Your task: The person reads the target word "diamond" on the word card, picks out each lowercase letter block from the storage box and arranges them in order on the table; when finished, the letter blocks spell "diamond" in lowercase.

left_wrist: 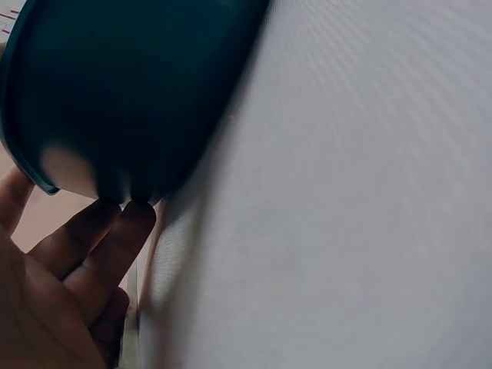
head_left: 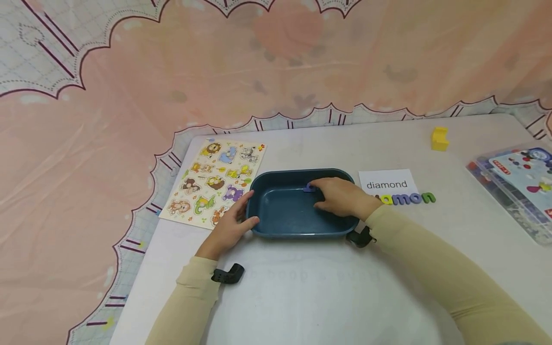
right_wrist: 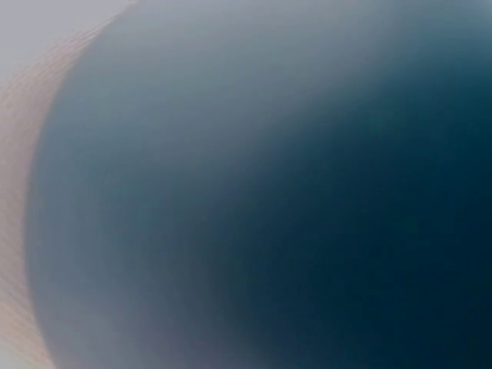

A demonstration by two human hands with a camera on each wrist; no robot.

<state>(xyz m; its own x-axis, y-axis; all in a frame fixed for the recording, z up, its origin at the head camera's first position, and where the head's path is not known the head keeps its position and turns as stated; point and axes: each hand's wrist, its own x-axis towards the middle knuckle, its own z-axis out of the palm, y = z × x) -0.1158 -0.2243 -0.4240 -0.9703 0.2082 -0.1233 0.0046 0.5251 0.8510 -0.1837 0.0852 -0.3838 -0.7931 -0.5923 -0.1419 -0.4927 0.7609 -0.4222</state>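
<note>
A dark teal plastic tub (head_left: 280, 236) stands mid-table. At its left end my left hand (head_left: 232, 225) touches the outer wall with fairly straight fingers; the left wrist view shows those fingertips (left_wrist: 138, 215) against the tub's side (left_wrist: 131, 92). Inside the tub is my right hand (head_left: 340, 195), its index fingertip at a small purple piece (head_left: 308, 188) near the far wall, the thumb apart from it. The piece's shape is partly hidden by the finger. Blurred teal tub surface (right_wrist: 231, 192) fills most of the right wrist view.
Right of the tub lies a card reading "diamond" (head_left: 386, 178), with colourful letters (head_left: 401, 199) along its lower edge, partly behind my right sleeve. An animal picture board (head_left: 196, 179) lies left. Further right are a yellow block (head_left: 440, 139) and a clear plastic case (head_left: 517, 191).
</note>
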